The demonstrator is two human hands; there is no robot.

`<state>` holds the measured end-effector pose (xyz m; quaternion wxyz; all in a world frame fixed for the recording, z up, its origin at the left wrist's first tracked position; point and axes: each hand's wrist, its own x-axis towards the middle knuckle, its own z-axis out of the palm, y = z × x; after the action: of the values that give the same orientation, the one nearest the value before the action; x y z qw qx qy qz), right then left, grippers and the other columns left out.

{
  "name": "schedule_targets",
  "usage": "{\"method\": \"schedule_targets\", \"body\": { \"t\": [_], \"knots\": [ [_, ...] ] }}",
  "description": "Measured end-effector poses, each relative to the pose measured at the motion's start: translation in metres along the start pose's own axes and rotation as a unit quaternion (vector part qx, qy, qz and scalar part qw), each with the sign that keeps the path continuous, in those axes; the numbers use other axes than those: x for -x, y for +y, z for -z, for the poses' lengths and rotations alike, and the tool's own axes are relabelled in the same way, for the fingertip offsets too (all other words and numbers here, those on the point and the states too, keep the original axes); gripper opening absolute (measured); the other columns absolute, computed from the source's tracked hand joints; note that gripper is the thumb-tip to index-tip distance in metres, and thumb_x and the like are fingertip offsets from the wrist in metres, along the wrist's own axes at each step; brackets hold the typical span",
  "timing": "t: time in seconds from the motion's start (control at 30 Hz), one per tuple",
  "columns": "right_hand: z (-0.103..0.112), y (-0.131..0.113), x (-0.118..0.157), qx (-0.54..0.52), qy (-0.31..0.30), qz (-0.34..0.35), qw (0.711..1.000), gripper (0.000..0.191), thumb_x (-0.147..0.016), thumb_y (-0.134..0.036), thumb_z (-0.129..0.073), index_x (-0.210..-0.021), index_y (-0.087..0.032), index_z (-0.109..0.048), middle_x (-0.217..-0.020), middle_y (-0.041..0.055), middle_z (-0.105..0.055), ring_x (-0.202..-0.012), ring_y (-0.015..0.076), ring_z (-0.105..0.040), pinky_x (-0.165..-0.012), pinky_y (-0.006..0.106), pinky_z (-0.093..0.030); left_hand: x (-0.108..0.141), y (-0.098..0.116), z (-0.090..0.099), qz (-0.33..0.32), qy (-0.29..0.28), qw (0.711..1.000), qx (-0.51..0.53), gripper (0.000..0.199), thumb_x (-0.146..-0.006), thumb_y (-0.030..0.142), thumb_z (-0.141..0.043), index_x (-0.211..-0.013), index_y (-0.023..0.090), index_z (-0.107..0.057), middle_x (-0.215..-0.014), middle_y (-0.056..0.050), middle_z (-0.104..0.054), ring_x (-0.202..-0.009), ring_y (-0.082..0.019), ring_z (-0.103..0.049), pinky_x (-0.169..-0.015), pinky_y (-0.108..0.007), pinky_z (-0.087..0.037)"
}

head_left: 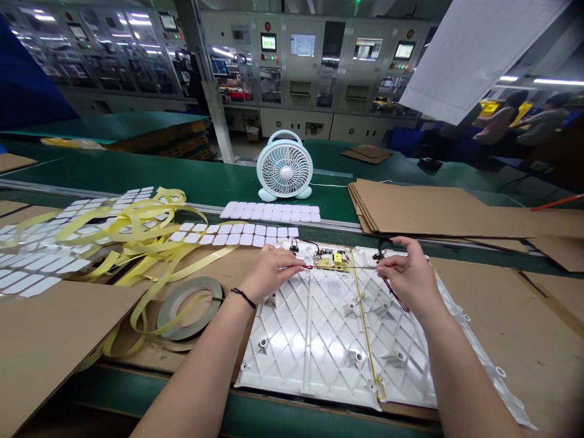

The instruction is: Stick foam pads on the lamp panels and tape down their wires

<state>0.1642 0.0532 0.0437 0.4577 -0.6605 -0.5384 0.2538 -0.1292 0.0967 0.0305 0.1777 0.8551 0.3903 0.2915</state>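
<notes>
A white ribbed plastic panel (328, 340) lies on cardboard in front of me, with a yellow strip (367, 340) running down it. At its far edge sits a circuit board (337, 259) with a yellow component. My left hand (275, 271) pinches a thin dark red wire over the board's left side. Over the right part of the panel, my right hand (406, 271) is closed on a thin wire stretched between the hands. Red and black wires (396, 297) hang below its fingers.
Yellow tape strips (159, 213), a tape roll (189, 308) and white sticker sheets (271, 212) lie left and beyond. A small fan (286, 170) stands on the green conveyor (219, 182). Cardboard sheets (424, 207) are stacked at right. People (502, 118) are in the right background.
</notes>
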Motion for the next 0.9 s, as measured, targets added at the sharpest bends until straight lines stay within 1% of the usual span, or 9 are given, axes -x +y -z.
{"method": "schedule_targets", "body": {
  "t": [0.17,0.27,0.4,0.5,0.6,0.67,0.73,0.83,0.9],
  "knots": [
    [0.005,0.011,-0.002,0.139,-0.055,0.019,0.989,0.050,-0.068,-0.015,-0.057,-0.115,-0.027,-0.045,-0.072,-0.0012,-0.069,-0.069,0.0196,-0.064,-0.068,0.033,-0.046,0.000,0.001,-0.005,0.038,-0.108,0.993,-0.042,0.023,-0.090,0.031,-0.049,-0.096,0.028,-0.071,-0.090,0.000,-0.071,-0.091,-0.018,-0.059,-0.091,-0.038,-0.032],
    [0.005,0.018,-0.003,0.187,-0.095,0.032,0.977,0.055,-0.070,-0.016,-0.058,-0.121,-0.028,-0.044,-0.073,-0.0002,-0.069,-0.071,0.0222,-0.063,-0.065,0.034,-0.045,-0.001,0.003,-0.009,0.069,-0.113,0.990,-0.049,0.020,-0.085,0.027,-0.054,-0.087,0.027,-0.074,-0.081,0.001,-0.073,-0.083,-0.018,-0.061,-0.091,-0.037,-0.034],
    [0.009,0.020,-0.002,0.252,-0.125,0.100,0.954,0.051,-0.078,-0.020,-0.052,-0.128,-0.031,-0.048,-0.082,0.0034,-0.064,-0.070,0.0211,-0.060,-0.065,0.035,-0.046,-0.003,0.005,-0.012,0.057,-0.114,0.990,-0.060,0.018,-0.081,0.024,-0.057,-0.078,0.025,-0.074,-0.077,0.001,-0.073,-0.075,-0.016,-0.062,-0.087,-0.035,-0.036],
    [0.011,0.003,0.002,0.311,-0.084,0.154,0.934,0.043,-0.081,-0.023,-0.051,-0.122,-0.032,-0.059,-0.092,0.0076,-0.056,-0.077,0.0232,-0.058,-0.071,0.040,-0.047,-0.003,0.007,-0.011,0.061,-0.108,0.991,-0.059,0.017,-0.079,0.020,-0.058,-0.075,0.025,-0.074,-0.079,0.001,-0.073,-0.075,-0.016,-0.062,-0.088,-0.035,-0.036],
    [0.003,-0.029,0.006,0.240,-0.065,0.208,0.946,0.029,-0.080,-0.030,-0.058,-0.108,-0.029,-0.067,-0.107,0.0091,-0.057,-0.098,0.0280,-0.056,-0.086,0.046,-0.045,-0.003,0.009,-0.009,0.084,-0.114,0.989,-0.049,0.018,-0.077,0.018,-0.059,-0.077,0.025,-0.075,-0.078,0.001,-0.073,-0.075,-0.016,-0.062,-0.088,-0.033,-0.039],
    [-0.008,-0.050,0.008,0.125,-0.112,0.196,0.966,0.018,-0.076,-0.036,-0.066,-0.091,-0.025,-0.069,-0.105,0.0070,-0.063,-0.101,0.0271,-0.058,-0.090,0.045,-0.044,-0.002,0.008,-0.008,0.099,-0.119,0.987,-0.035,0.018,-0.075,0.018,-0.059,-0.078,0.024,-0.075,-0.080,0.000,-0.073,-0.076,-0.016,-0.062,-0.083,-0.030,-0.042],
    [-0.024,-0.065,0.008,0.013,-0.202,0.127,0.971,0.021,-0.068,-0.039,-0.074,-0.075,-0.021,-0.065,-0.088,0.0057,-0.068,-0.088,0.0247,-0.063,-0.082,0.042,-0.050,-0.001,0.005,-0.009,0.109,-0.121,0.986,-0.018,0.017,-0.075,0.019,-0.059,-0.080,0.024,-0.075,-0.081,0.000,-0.073,-0.077,-0.016,-0.062,-0.076,-0.027,-0.044],
    [-0.052,-0.069,0.004,-0.077,-0.354,0.022,0.932,0.031,-0.057,-0.036,-0.080,-0.065,-0.018,-0.057,-0.063,0.0016,-0.064,-0.062,0.0186,-0.063,-0.061,0.034,-0.053,0.000,-0.001,-0.012,0.115,-0.119,0.986,-0.006,0.017,-0.076,0.021,-0.059,-0.081,0.023,-0.075,-0.080,-0.001,-0.073,-0.075,-0.016,-0.061,-0.069,-0.025,-0.044],
    [-0.071,-0.061,0.000,-0.097,-0.424,-0.018,0.900,0.033,-0.054,-0.033,-0.081,-0.065,-0.018,-0.054,-0.057,-0.0019,-0.060,-0.055,0.0162,-0.061,-0.053,0.030,-0.052,0.001,-0.004,-0.014,0.112,-0.116,0.987,-0.013,0.018,-0.076,0.022,-0.059,-0.082,0.024,-0.075,-0.078,-0.001,-0.073,-0.073,-0.015,-0.061,-0.067,-0.025,-0.043]
  ]
}}
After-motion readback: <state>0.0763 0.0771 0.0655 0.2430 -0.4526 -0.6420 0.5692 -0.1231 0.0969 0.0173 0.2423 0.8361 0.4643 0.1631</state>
